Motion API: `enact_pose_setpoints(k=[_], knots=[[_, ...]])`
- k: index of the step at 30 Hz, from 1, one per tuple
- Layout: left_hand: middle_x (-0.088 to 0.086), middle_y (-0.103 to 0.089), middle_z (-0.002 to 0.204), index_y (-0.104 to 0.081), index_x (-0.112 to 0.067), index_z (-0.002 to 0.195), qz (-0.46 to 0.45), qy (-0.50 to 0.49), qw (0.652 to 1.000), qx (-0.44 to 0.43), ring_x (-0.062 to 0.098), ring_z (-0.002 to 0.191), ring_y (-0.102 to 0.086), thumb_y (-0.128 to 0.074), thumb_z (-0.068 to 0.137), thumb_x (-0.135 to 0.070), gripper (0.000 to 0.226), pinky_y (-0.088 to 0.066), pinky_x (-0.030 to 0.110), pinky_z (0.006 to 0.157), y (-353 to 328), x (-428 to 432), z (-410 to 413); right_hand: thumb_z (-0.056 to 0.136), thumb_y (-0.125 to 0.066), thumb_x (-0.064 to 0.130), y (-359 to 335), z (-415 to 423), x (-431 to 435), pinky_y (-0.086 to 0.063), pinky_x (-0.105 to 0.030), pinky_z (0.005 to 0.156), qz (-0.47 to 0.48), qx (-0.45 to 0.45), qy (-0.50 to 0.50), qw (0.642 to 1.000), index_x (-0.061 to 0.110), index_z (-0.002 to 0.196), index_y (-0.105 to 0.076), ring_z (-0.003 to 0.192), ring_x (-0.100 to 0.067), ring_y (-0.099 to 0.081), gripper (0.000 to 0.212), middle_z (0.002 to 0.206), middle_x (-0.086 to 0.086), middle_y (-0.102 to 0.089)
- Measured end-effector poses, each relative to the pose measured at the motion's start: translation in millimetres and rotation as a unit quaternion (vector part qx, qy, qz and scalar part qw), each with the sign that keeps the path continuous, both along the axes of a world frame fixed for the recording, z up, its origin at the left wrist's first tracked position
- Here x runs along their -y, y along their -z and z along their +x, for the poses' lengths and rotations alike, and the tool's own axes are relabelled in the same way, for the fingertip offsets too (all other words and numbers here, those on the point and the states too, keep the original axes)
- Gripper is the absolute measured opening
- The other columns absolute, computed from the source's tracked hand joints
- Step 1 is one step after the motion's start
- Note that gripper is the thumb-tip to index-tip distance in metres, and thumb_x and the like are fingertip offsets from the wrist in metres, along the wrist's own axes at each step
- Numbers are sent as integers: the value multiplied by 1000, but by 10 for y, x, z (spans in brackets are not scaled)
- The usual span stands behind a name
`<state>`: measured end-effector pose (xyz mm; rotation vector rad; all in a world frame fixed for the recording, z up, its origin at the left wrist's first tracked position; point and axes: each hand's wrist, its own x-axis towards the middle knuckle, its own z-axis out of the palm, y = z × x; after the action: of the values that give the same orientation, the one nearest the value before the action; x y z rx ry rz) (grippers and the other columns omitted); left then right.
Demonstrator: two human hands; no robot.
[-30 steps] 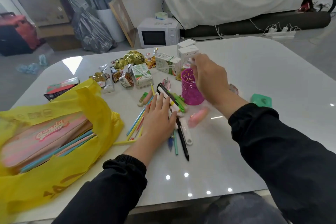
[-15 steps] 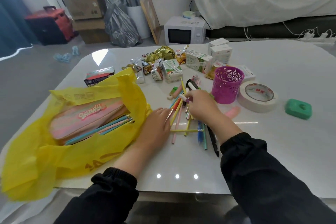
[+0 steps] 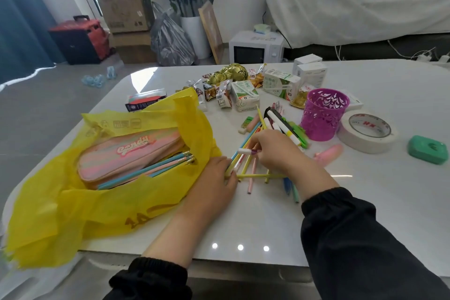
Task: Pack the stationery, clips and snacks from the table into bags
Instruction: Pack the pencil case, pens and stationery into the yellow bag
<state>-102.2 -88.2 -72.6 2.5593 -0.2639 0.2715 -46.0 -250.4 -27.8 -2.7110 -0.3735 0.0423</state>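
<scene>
Now curling fingers (image 3: 257, 139) of right hand (image 3: 280, 153) round loose pastel pencils (image 3: 253, 175), near ends pointing at flat left hand (image 3: 214, 185) beside yellow plastic bag (image 3: 170, 192)

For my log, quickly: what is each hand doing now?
Left hand: open, fingers touch the loose pencils.
Right hand: pinches a white pen.

Microwave (image 3: 255, 50) on floor near potted plant (image 3: 194, 31); cardboard boxes (image 3: 124, 11) stacked by window.
</scene>
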Motion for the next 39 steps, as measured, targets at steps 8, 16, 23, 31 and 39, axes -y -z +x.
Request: enact_pose_setpoints(k=[8,16,23,31,39], knots=[[6,-60,122,-60,-11,122,-7,7,1000,-4,22,116,-50,-56,87,-12,35,-34,24,96,16,60,-80,89,-53,12,-38,-101,-24,-45,-35,86,6,46,35,998,13,114,-65,106,-23,-53,27,114,-6,-58],[-2,-25,155,-21,-34,149,79,16,997,-13,18,140,-26,-40,94,-52,61,-25,37,113,59,272,13,96,-46,33,3,67,309,-37,-42,99,-38,7,207,978,5,132,-42,124,-32,-38,46,134,-14,-42],[-1,-31,152,-32,-31,145,116,-33,993,17,20,137,-29,-40,93,-54,57,-27,37,109,146,475,30,93,-50,40,114,-17,382,-38,-43,97,-71,35,183,980,8,133,-41,124,-29,-36,52,134,-12,-42],[0,-45,143,-43,-26,139,123,-59,989,59,20,129,-40,-42,92,-54,54,-35,36,103,178,543,109,86,-55,52,122,165,473,-36,-43,103,-75,-1,203,976,11,138,-36,131,-33,-30,70,141,-12,-38],[0,-46,142,-43,-26,139,128,-64,988,63,20,129,-40,-43,91,-52,55,-35,36,102,178,562,111,90,-55,27,78,157,433,-39,-39,91,-106,14,226,968,6,125,-44,119,-30,-39,42,129,-13,-41]])
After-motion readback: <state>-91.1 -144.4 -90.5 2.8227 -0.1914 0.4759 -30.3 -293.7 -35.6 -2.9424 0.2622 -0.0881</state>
